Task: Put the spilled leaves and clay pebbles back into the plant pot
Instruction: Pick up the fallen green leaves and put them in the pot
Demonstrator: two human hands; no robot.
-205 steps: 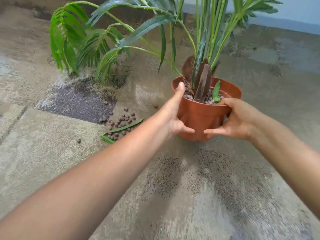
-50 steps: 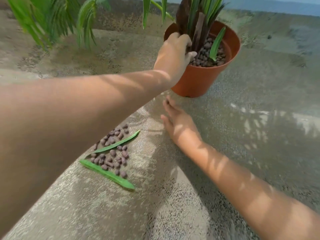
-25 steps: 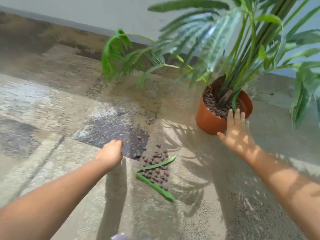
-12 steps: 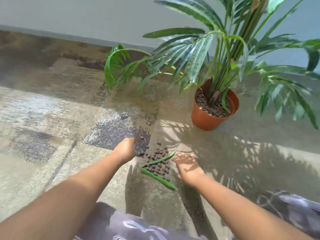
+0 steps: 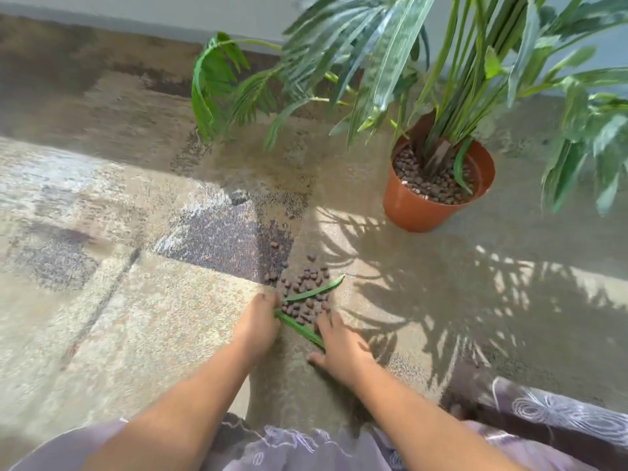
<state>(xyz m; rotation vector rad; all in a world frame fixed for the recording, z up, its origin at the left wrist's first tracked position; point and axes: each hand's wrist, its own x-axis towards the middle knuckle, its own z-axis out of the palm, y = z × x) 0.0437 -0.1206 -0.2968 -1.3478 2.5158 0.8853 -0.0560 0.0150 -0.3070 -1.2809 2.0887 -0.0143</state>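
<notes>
Brown clay pebbles (image 5: 306, 294) lie in a small heap on the rough concrete floor (image 5: 136, 334), with two long green leaves (image 5: 314, 291) across and beside them. Half a second ago the hands were just next to the heap; now both have closed in on it. The left hand (image 5: 255, 326) touches the end of the nearer leaf, its fingers curled, but whether they pinch it I cannot tell. The right hand (image 5: 339, 345) lies flat and spread over the other end. Well apart stands the orange plastic plant pot (image 5: 418, 212), upright, with the palm (image 5: 390, 62) in it.
</notes>
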